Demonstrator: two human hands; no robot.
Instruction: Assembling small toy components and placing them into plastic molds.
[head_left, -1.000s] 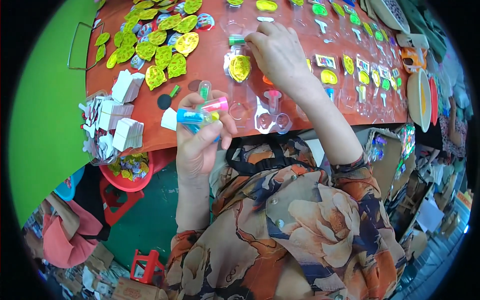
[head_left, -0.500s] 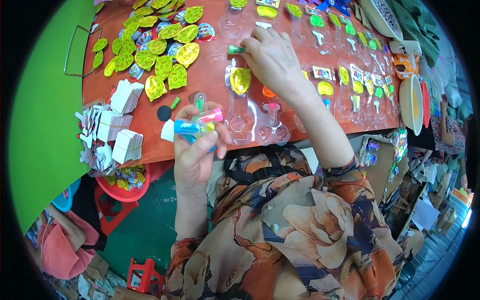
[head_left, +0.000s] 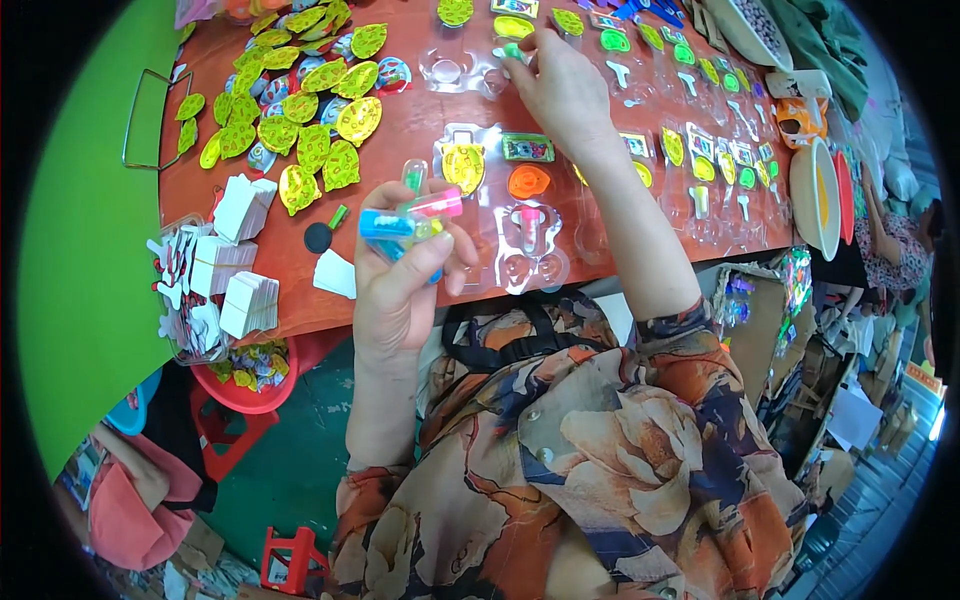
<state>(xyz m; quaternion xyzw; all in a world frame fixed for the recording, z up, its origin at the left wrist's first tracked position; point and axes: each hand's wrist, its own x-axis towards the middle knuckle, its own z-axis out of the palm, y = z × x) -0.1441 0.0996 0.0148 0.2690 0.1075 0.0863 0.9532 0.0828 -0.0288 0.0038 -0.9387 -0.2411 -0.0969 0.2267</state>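
Observation:
My left hand is closed round several small clear capped tubes, among them a blue tube, a pink tube and a green tube. Farther off, my right hand pinches a green tube over the far clear blister tray. Beneath and between the hands lies a nearer blister tray. It holds a yellow fruit-shaped packet, a green-edged card packet, an orange oval piece and a pink tube at its middle.
Patterned yellow packets are heaped at the left. White card stacks stand by a clear box of small parts. More filled trays run along the right, near a white bowl. A red basin sits below the table edge.
My right hand has moved away and slightly right, bringing the green tube over the far tray. My left hand has shifted slightly right, still holding its tubes. The view has shifted a little.

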